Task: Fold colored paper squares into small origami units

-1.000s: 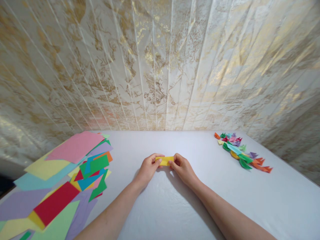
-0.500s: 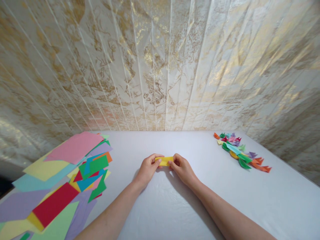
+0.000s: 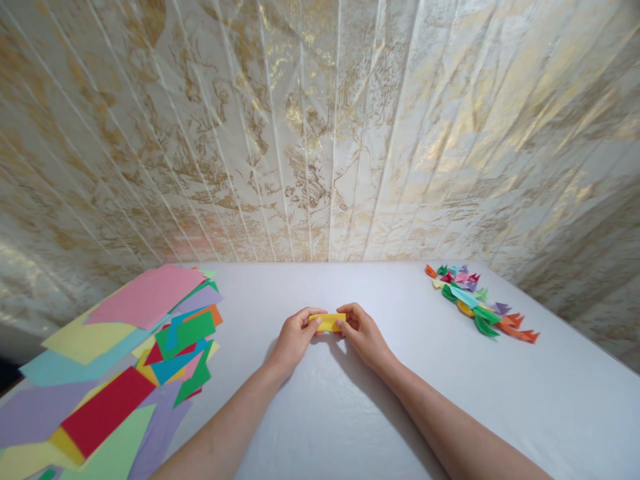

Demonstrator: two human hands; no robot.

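A small yellow paper strip [image 3: 327, 323], which looks folded, is stretched between my two hands just above the white table [image 3: 320, 413]. My left hand [image 3: 296, 337] pinches its left end, thumb in front and fingers behind. At the other end, my right hand [image 3: 367, 335] has its thumb on the paper's face near the right edge, with the index finger bent over the top. The fingers behind the strip are mostly hidden by it.
Coloured paper sheets and cut pieces lie overlapping at the left, including a pink sheet [image 3: 147, 295], a red rectangle [image 3: 109, 410] and a green piece [image 3: 195, 333]. Several small folded paper shapes [image 3: 485, 313] form a cluster at the right. A gold-patterned curtain [image 3: 310, 133] hangs behind.
My right index finger has lifted slightly and shifted left over the strip's top edge. My left hand keeps its pinch. The whole view has moved very slightly.
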